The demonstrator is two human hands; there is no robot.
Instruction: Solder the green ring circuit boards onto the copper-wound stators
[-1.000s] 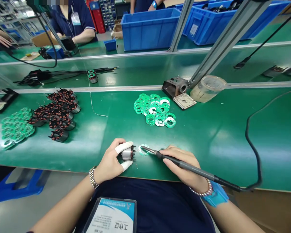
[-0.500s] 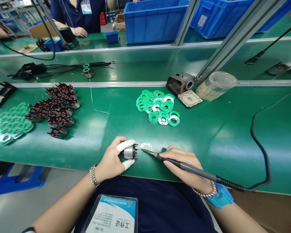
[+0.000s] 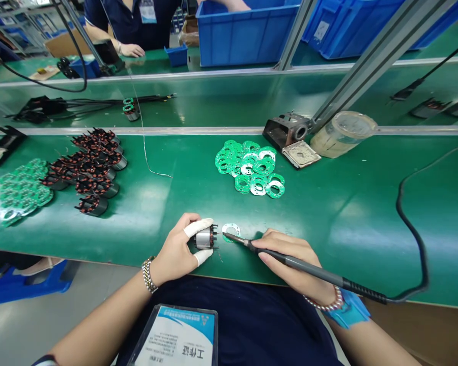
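Note:
My left hand [image 3: 181, 249], with white finger cots on thumb and forefinger, grips a motor stator [image 3: 204, 238] lying on its side. The stator's wire ends and black prongs point right. In my right hand [image 3: 293, 259] is a soldering iron [image 3: 301, 264], held like a pen. Its tip reaches a ring-shaped circuit board [image 3: 231, 226] on the bench, close to the stator's wires; whether it touches the wire I cannot tell. Farther back lies a pile of green and white ring boards [image 3: 248, 165].
Several stators [image 3: 93, 162] stand at the left beside clustered green boards [image 3: 25, 190]. Solder wire [image 3: 147, 157] hangs down onto the bench. An iron stand [image 3: 286, 129] and a plastic tub [image 3: 343, 133] are at the back. The iron's cable [image 3: 414, 229] curves along the right. Across the divider sits a co-worker [image 3: 133, 25].
My hands, the stator and the iron have hardly moved. The view has shifted slightly. Across the divider, a co-worker's arm now reaches over the blue bin.

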